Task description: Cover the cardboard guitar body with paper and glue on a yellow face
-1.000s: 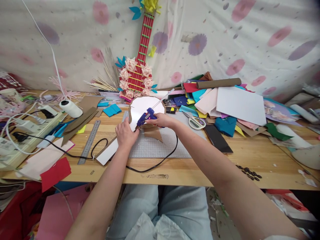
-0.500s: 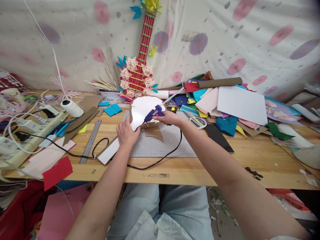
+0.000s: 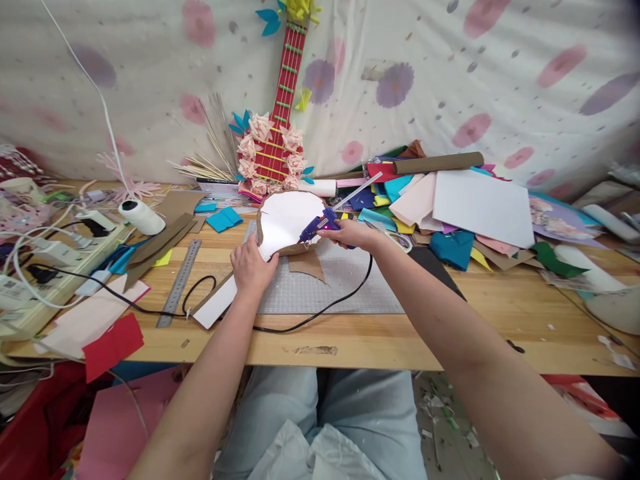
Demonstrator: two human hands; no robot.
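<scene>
Standing behind the person at the wooden table (image 3: 380,340), here's what I can see. The right hand (image 3: 353,233) is wrapped around a blue hot glue gun (image 3: 320,225), fingers curled on the grip, nozzle pointing down-left at the lower right edge of a guitar-shaped cutout (image 3: 285,220), white on top with brown cardboard showing at the rim. A clear glue stick (image 3: 361,188) pokes out the back of the gun. Can't tell if the nozzle actually touches the cardboard, it's too small to make out. The gun's black cord (image 3: 320,310) loops over the grey cutting mat (image 3: 330,290) and runs off left towards a power strip (image 3: 55,257).

The left hand (image 3: 251,267) lies flat, palm down, fingers pressed together on the cutout's lower left part where the long white neck strip starts, so that join is hidden under it. A loose brown cardboard scrap (image 3: 307,265) lies on the mat just beside the cutout.

Around it: a metal ruler (image 3: 179,283) to the left, a white thread spool (image 3: 141,217), a finished red paper guitar (image 3: 273,143) leaning on the flowery cloth, its top cut off by the frame. The right forearm covers most of the scissors (image 3: 397,240) and part of a dark phone (image 3: 440,273). Big pile of coloured foam sheets (image 3: 450,213) at the back right.
</scene>
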